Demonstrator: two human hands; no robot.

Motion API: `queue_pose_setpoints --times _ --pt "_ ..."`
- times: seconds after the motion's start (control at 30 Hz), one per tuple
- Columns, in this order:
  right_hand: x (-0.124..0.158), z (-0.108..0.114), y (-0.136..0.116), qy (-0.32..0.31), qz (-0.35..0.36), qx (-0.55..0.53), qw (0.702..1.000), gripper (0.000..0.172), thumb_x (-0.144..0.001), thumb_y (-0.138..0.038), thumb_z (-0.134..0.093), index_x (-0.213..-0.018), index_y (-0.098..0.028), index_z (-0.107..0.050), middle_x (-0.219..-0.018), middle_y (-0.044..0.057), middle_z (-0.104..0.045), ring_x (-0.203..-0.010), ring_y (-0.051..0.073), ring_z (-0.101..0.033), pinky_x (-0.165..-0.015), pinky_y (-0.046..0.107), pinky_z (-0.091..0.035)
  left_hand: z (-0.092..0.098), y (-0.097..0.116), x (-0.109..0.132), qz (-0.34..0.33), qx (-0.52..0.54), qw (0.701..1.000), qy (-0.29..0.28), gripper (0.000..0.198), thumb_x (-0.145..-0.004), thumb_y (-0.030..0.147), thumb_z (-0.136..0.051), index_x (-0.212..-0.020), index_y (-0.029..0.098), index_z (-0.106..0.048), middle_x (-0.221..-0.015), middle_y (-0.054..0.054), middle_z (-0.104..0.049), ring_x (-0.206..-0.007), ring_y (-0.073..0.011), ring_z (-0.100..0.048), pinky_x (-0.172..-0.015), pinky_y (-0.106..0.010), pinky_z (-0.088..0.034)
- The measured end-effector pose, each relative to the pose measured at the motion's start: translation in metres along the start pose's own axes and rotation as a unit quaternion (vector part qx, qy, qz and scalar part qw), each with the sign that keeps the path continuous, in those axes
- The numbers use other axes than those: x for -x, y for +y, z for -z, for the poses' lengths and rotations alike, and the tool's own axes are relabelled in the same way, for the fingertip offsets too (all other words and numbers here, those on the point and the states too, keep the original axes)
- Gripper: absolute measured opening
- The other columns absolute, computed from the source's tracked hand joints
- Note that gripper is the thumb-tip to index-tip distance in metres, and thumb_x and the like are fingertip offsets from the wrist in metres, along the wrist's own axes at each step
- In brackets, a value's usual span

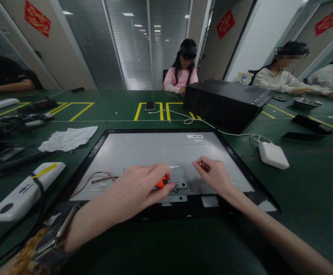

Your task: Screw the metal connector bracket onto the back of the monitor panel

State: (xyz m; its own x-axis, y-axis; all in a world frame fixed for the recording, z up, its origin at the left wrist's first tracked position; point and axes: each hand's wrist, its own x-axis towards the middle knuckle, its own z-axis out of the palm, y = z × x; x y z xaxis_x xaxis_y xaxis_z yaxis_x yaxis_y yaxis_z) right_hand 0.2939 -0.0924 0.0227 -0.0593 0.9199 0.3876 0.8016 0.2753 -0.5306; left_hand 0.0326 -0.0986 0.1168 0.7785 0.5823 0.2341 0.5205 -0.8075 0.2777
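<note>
Two bare forearms reach in from the bottom corners, a dark watch (56, 233) on the left wrist at lower left. Straight to the action: the left hand (143, 187), right at centre, has its fingers wrapped round an orange-and-black tool (162, 182), only a bright bit of it peeping out. Over to the right hand (214, 175), right of centre: fingers curled, and I cannot tell whether they pinch anything small.

And beneath them both, the big display panel (152, 151), lying flat across the middle of the frame! What a look: smooth, dull grey, one thin line running across its upper part, all bordered by a glossy black frame (241, 165), thickest along the near edge. A silvery metal bracket (178, 175) with dark holes sits near the tool, thin coloured wires (102, 173) loop at the panel's left, and a white printed label (195, 136) marks its upper right. Beyond, upper right of centre, looms a bulky black casing (223, 105).
</note>
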Motion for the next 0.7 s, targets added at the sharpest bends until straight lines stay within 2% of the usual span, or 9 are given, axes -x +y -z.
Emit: queue_pose_setpoints --times 0.13,0.27,0.47,0.7 --pt "-0.024 -0.008 0.008 -0.019 0.025 0.017 0.999 0.019 -0.09 -0.027 -0.051 -0.076 -0.02 -0.061 -0.066 0.0 -0.062 -0.058 0.014 -0.056 -0.057 0.027 -0.042 0.0 0.0 0.0 0.007 0.014 1.0 0.001 0.01 -0.095 0.025 -0.046 -0.096 0.02 -0.054 -0.08 0.0 -0.065 -0.065 -0.0146 -0.062 -0.057 -0.025 -0.042" --pt "-0.044 -0.021 0.017 -0.024 0.043 0.049 0.998 0.011 -0.085 -0.018 -0.053 -0.086 -0.019 -0.064 -0.087 0.006 -0.066 -0.076 0.018 -0.06 -0.071 0.03 -0.046 0.0 0.0 0.001 0.001 0.022 1.0 0.01 0.008 -0.09 0.019 -0.049 -0.096 0.02 -0.054 -0.08 0.0 -0.064 -0.067 -0.0154 -0.062 -0.059 -0.025 -0.043" --pt "-0.062 -0.03 0.047 -0.022 0.061 0.069 0.996 0.012 -0.086 -0.015 -0.052 -0.09 -0.016 -0.064 -0.091 0.01 -0.065 -0.089 0.023 -0.061 -0.082 0.036 -0.046 0.004 -0.001 0.002 -0.004 0.04 0.999 0.0 0.017 -0.083 0.015 -0.054 -0.099 0.02 -0.052 -0.085 0.001 -0.062 -0.072 -0.0161 -0.061 -0.061 -0.025 -0.044" --pt "-0.058 -0.03 0.064 -0.024 0.096 0.075 0.992 0.015 -0.088 -0.016 -0.05 -0.095 -0.018 -0.063 -0.102 0.011 -0.064 -0.102 0.026 -0.057 -0.091 0.04 -0.044 0.008 0.0 0.0 0.003 0.099 0.994 -0.045 0.024 -0.081 0.008 -0.049 -0.101 0.021 -0.054 -0.097 -0.001 -0.06 -0.082 -0.0164 -0.059 -0.073 -0.028 -0.047"
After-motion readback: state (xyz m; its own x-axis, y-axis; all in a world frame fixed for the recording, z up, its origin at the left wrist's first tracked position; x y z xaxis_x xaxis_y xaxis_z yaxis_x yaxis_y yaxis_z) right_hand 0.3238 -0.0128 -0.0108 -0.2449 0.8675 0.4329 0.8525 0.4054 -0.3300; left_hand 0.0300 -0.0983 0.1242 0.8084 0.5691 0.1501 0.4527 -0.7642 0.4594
